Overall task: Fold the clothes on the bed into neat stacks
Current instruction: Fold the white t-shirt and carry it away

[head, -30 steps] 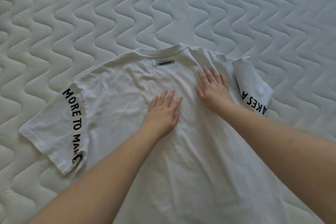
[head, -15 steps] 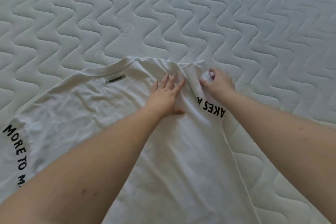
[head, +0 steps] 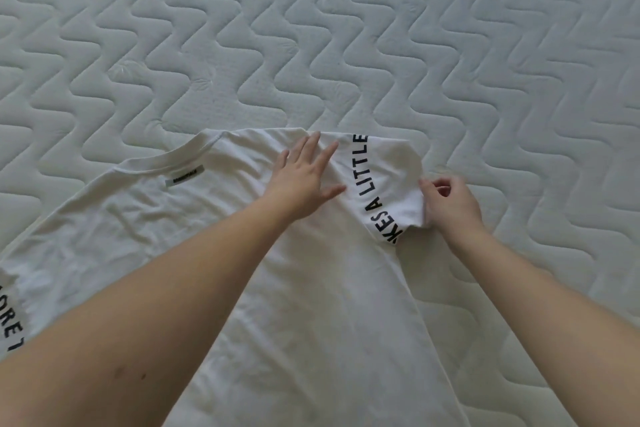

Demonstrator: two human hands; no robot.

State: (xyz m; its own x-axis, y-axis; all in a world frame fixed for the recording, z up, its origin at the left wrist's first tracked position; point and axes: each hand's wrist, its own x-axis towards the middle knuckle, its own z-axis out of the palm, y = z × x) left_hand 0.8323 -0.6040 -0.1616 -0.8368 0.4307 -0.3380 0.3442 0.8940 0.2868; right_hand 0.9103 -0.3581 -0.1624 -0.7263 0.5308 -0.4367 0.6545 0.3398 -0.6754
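A white T-shirt (head: pixel 194 239) lies spread on the bed with its collar away from me and a small grey label below the neckline. Black lettering runs along both sleeves. My left hand (head: pixel 304 177) presses flat on the shirt's right shoulder, fingers straight. My right hand (head: pixel 450 201) pinches the hem of the right sleeve (head: pixel 388 180), which lies spread out sideways from the shoulder. The left sleeve (head: pixel 10 315) runs off the frame's left edge.
The quilted white mattress (head: pixel 346 28) with a wavy stitch pattern fills the view beyond and to the right of the shirt. No other clothes are in view.
The right sleeve, bunched against the shirt body before, is now pulled out to the right by my right hand. My left hand has slid up onto the shoulder. The view has shifted right.
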